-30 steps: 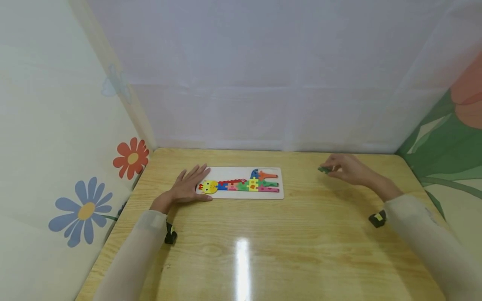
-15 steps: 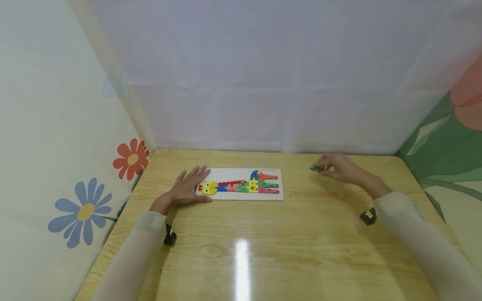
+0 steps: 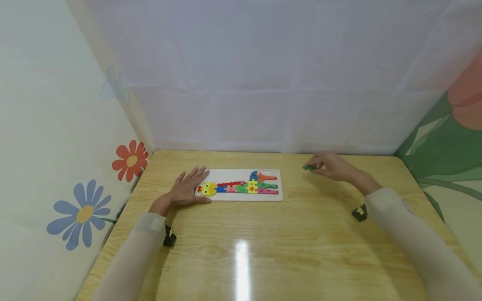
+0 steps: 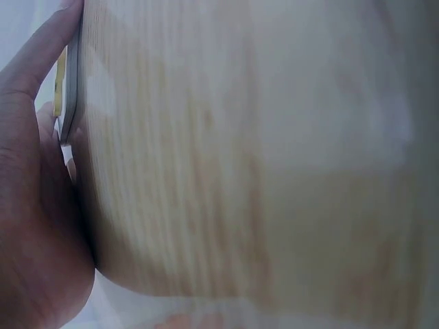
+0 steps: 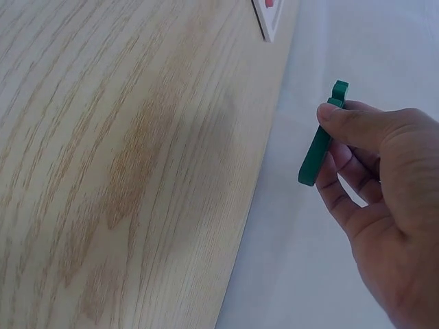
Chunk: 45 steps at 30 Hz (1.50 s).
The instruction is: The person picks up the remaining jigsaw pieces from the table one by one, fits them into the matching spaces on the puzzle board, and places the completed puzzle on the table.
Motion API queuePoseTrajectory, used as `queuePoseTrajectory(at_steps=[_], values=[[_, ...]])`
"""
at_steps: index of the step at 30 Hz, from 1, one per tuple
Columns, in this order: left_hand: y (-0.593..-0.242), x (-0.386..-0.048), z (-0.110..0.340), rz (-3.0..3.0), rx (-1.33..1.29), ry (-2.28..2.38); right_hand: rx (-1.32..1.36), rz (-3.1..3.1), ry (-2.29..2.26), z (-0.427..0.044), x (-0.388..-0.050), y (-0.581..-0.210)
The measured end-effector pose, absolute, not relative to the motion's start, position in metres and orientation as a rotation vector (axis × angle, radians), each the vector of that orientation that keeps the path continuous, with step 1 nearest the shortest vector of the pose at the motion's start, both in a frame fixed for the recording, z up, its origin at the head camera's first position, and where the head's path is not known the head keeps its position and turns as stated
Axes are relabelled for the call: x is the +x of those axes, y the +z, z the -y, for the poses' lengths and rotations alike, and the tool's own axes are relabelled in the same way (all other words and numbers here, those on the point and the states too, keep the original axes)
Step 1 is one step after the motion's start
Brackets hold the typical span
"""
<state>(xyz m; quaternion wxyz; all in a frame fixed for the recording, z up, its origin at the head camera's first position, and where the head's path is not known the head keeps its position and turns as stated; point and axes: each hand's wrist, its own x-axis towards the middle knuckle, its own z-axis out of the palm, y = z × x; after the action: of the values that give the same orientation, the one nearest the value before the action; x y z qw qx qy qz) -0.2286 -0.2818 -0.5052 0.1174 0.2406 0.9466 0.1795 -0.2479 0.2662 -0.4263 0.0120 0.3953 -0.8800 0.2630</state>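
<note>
A giraffe puzzle of coloured pieces lies on a white board [image 3: 229,173], its yellow head piece [image 3: 208,189] at the left and its legs at the right. My left hand [image 3: 185,189] rests spread over the board's left end, fingers along the far side and thumb along the near edge. Right of the board, my right hand [image 3: 331,166] holds a green puzzle piece [image 5: 317,152] above the table, pinched between thumb and fingers. In the right wrist view the piece is seen edge-on, with a knob at its top. A white gap shows above the orange leg piece [image 3: 267,177].
The board lies on a wooden table [image 3: 301,242] whose far edge meets a white cloth backdrop [image 3: 241,104]. Flower-printed panels [image 3: 85,213] stand at the left and right sides. A black wrist camera [image 3: 360,212] hangs under each sleeve.
My right hand has moved left, carrying the green puzzle piece closer to the board. The left hand and the board have stayed in place.
</note>
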Motion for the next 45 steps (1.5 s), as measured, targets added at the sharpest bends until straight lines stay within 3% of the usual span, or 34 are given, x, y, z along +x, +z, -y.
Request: queuePoseTrajectory(at_steps=[10, 45], values=[[-0.508, -0.228, 0.282, -2.766, 0.701, 0.525, 1.150, 2.875, 0.836, -0.254, -0.255, -0.431], [-0.507, -0.228, 0.282, -2.784, 0.717, 0.519, 1.265, 2.820, 0.846, -0.207, -0.273, -0.445]])
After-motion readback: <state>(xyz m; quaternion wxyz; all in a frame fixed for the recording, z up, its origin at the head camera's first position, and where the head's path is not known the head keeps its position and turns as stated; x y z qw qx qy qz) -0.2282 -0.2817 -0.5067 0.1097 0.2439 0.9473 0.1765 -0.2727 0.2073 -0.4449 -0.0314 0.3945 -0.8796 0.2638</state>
